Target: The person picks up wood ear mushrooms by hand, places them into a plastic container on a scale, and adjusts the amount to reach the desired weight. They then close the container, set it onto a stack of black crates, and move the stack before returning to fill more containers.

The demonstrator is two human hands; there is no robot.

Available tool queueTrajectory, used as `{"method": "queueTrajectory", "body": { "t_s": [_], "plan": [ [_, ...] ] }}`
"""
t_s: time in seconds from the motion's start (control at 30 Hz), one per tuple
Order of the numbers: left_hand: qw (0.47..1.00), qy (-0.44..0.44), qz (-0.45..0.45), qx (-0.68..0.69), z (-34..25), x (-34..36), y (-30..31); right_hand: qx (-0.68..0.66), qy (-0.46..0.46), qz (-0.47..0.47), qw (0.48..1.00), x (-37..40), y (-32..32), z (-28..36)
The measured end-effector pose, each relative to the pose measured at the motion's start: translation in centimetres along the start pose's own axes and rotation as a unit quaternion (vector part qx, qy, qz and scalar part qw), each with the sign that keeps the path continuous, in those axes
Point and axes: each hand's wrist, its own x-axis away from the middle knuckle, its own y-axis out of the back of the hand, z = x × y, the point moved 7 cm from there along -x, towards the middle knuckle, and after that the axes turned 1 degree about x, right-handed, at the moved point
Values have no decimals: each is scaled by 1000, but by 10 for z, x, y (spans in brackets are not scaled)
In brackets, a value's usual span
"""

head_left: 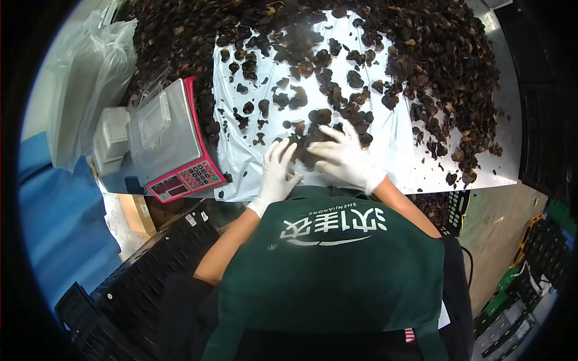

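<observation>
Dark brown wood ear mushrooms (320,117) lie scattered over a white plastic sheet (241,153) on the table. My left hand (276,175), in a white glove, rests at the near edge of the sheet with fingers extended and thumb apart, its fingertips beside a few dark pieces. To its right, my white-gloved right hand (349,159) spreads its fingers over and against a small cluster of mushrooms. Neither hand visibly grips a piece. Some pieces between the two hands are partly covered and blurred.
A red digital scale (191,175) stands to the left, with a clear plastic tray (150,123) on it. White boxes (111,135) and a clear plastic bag (90,84) are beside it. Large mushroom heaps (445,48) cover the table's back and right. Black crates (159,259) stand below left.
</observation>
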Motion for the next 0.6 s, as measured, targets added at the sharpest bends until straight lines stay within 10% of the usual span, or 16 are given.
{"method": "queueTrajectory", "body": {
  "t_s": [0.2,0.6],
  "plan": [
    [995,63,-68,33,16,6,10,49,-238,-148,959,60,61,-66],
    [993,118,-28,-3,17,1,11,96,-247,-70,962,56,17,-65]
  ]
}}
